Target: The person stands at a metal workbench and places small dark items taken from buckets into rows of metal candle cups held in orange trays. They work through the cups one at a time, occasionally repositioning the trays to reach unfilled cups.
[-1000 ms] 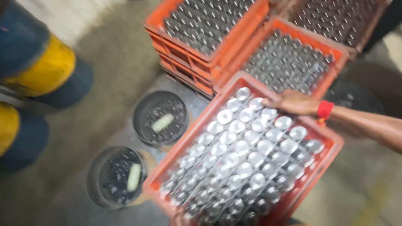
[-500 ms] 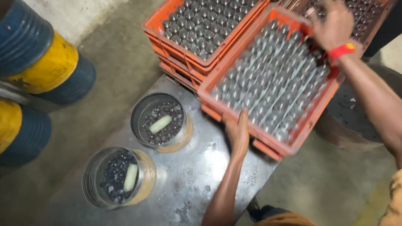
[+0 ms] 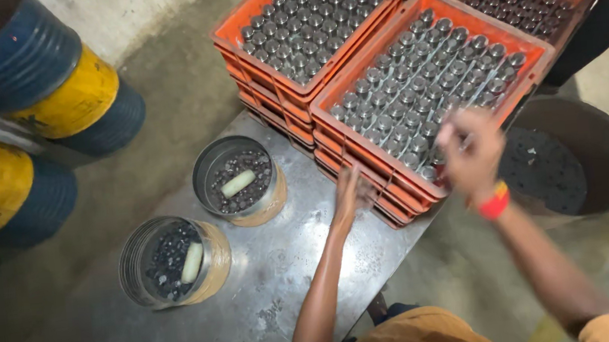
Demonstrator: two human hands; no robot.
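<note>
An orange plastic crate (image 3: 367,151) filled with several upright metal cylinders (image 3: 423,79) sits on top of a stack of like crates. My left hand (image 3: 347,190) lies flat against the stack's near side, just below the top crate's rim, and holds nothing. My right hand (image 3: 473,150), with a red wristband, hovers over the crate's near right corner. It is blurred by motion, and I see nothing in it.
Two round metal tins (image 3: 239,183) (image 3: 175,261) with dark pieces and a pale cylinder each stand on the steel table (image 3: 273,302). Blue and yellow drums (image 3: 62,87) lie at left. A dark tub (image 3: 582,157) is at right, with more crate stacks (image 3: 243,19) behind.
The crate went from in front of me up onto the stack. My right hand has left its far edge and drawn back to the near corner. My left hand stays on the near side.
</note>
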